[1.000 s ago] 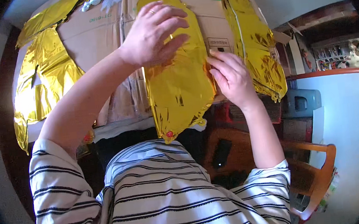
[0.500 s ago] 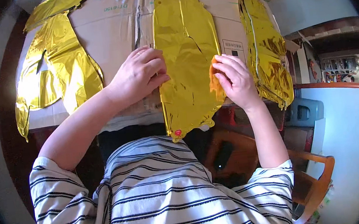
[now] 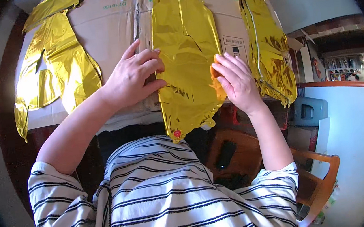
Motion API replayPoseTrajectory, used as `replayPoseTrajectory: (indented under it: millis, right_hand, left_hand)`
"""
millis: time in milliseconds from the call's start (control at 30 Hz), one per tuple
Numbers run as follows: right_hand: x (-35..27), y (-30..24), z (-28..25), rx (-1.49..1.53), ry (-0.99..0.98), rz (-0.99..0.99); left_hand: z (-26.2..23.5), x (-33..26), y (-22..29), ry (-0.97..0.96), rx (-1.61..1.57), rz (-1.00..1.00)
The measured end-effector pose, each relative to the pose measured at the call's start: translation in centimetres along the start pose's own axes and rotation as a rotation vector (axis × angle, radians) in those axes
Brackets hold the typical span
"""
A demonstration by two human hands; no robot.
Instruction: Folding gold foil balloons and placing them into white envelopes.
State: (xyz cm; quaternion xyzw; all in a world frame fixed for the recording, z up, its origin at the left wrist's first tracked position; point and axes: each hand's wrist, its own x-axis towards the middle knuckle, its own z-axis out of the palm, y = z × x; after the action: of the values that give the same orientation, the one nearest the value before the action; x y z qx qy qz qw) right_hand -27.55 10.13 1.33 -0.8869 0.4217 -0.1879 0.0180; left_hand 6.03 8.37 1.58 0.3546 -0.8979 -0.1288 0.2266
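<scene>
A flat, uninflated gold foil balloon (image 3: pixel 187 55) lies lengthwise on a sheet of brown cardboard (image 3: pixel 111 32), its lower end with a small red spot hanging over the near edge. My left hand (image 3: pixel 133 76) presses flat on the balloon's left edge, fingers spread. My right hand (image 3: pixel 237 81) rests on the balloon's right edge, fingers pinching the foil where it looks orange. Both forearms come up from my striped shirt.
Another gold foil balloon (image 3: pixel 55 69) lies on the cardboard's left part and a third gold foil balloon (image 3: pixel 268 44) hangs along its right edge. An orange wooden chair (image 3: pixel 320 183) with a dark phone (image 3: pixel 225 154) on it stands at lower right.
My left hand slid down from the balloon's top to its left edge. My right hand stayed on the right edge. The view tilted, showing more of the cardboard.
</scene>
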Motion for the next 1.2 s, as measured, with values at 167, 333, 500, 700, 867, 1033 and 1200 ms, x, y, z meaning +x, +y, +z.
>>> replayPoseTrajectory:
  millis: [167, 333, 500, 700, 867, 1033, 1200]
  right_hand:
    - [-0.9, -0.7, -0.4, -0.018, -0.010, 0.000]
    - [-2.2, -1.5, -0.5, -0.016, -0.005, 0.002]
    - [-3.2, -1.5, -0.6, -0.026, -0.023, -0.012]
    - [-3.7, -1.3, -0.6, -0.028, -0.021, -0.039]
    - [-4.2, -1.1, -0.7, -0.033, -0.023, -0.055]
    - [-4.2, -0.8, -0.8, -0.107, -0.038, -0.117]
    - [-4.2, -0.8, -0.8, -0.112, -0.016, -0.148]
  left_hand:
    - [0.1, -0.7, 0.6, -0.006, 0.007, 0.004]
    - [0.1, -1.3, 1.6, -0.012, 0.020, 0.019]
    - [0.5, -2.2, 2.6, 0.025, 0.052, 0.029]
    - [0.5, -2.7, 4.0, 0.052, 0.128, 0.017]
    - [0.8, -3.7, 4.4, 0.040, 0.141, 0.040]
    - [1.4, -4.3, 4.5, 0.043, 0.183, 0.060]
    - [1.6, -4.4, 4.7, 0.067, 0.232, 0.075]
